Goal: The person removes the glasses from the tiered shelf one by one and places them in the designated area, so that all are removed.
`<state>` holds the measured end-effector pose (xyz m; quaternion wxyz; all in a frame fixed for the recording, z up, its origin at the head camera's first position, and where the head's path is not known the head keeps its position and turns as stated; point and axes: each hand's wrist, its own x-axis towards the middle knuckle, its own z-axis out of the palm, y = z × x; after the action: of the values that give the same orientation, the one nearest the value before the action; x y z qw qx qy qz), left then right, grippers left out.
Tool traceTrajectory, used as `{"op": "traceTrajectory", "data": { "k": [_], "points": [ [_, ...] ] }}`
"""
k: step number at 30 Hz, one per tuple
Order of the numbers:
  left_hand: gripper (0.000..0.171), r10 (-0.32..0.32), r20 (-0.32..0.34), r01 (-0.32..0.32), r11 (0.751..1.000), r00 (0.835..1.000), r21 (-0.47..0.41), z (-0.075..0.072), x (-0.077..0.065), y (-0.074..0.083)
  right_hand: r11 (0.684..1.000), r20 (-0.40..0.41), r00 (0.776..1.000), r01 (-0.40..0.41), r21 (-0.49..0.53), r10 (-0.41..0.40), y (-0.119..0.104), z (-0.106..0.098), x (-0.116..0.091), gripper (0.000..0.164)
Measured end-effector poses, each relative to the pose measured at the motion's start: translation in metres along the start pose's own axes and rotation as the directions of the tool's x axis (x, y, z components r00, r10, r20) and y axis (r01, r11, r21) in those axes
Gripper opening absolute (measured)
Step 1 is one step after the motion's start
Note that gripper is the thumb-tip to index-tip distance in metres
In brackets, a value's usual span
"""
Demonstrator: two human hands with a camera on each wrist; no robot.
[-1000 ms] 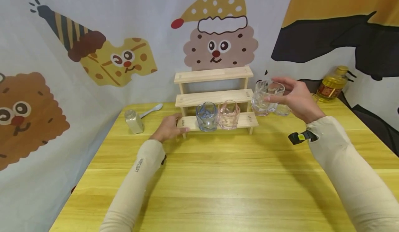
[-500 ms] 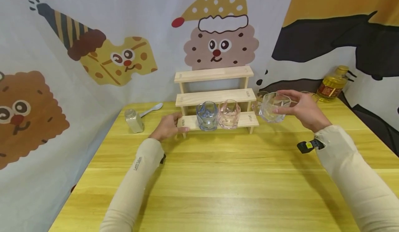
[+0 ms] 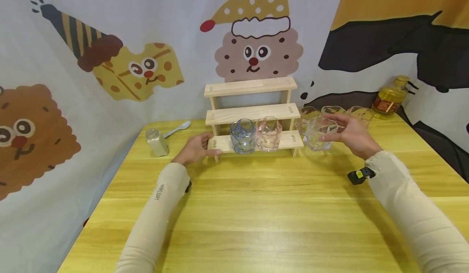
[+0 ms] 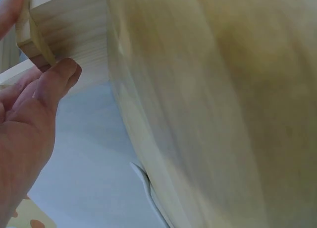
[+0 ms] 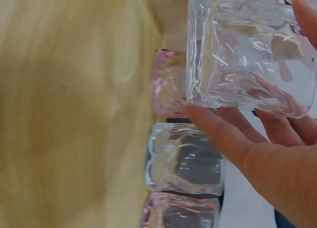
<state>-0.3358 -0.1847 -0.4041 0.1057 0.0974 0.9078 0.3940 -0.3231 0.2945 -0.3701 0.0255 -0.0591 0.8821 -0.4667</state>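
My left hand [image 3: 194, 148] grips the left end of the lowest step of a three-tier wooden stand [image 3: 250, 86]. In the left wrist view, its fingers [image 4: 62, 79] curl around the end of the board. Between thumb and fingers, my right hand [image 3: 354, 136] holds a clear drinking glass [image 5: 247, 54] upright, to the right of the stand. On the lowest step a blue glass [image 3: 242, 136] and a pink glass [image 3: 268, 134] stand side by side. Behind the held glass is a row with a pinkish glass [image 5: 168, 84], a clear glass [image 5: 185, 158] and another pinkish one [image 5: 183, 211].
A bottle of yellow oil [image 3: 391, 97] stands at the back right corner of the wooden table [image 3: 249, 216]. Left of the stand are a small jar of pale powder [image 3: 157, 142] and a white spoon [image 3: 177, 129]. A printed cloth [image 3: 165, 12] hangs behind the table.
The right hand has brought the clear glass down and toward me, first rightward, then slightly back left. The row of glasses behind it shows more fully. The left hand keeps its grip on the stand.
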Motion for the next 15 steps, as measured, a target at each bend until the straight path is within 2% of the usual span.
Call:
{"op": "traceTrajectory", "data": {
  "k": [5,11,15],
  "points": [
    [0.082,0.017,-0.001,-0.017,1.000,1.000,0.020,0.001,0.001,-0.003,0.997,0.018,0.999,0.046,0.070,-0.047,0.011,0.006,0.004,0.087],
    [0.085,0.000,-0.004,0.000,0.999,1.000,0.050,0.001,-0.001,-0.003,0.998,0.036,0.999,-0.005,0.061,0.003,0.018,0.008,0.005,0.086],
    [0.085,-0.001,-0.004,0.002,0.998,1.000,0.057,0.000,0.000,-0.001,0.997,0.041,0.999,-0.011,0.074,0.008,0.021,0.009,0.007,0.086]
  ]
}}
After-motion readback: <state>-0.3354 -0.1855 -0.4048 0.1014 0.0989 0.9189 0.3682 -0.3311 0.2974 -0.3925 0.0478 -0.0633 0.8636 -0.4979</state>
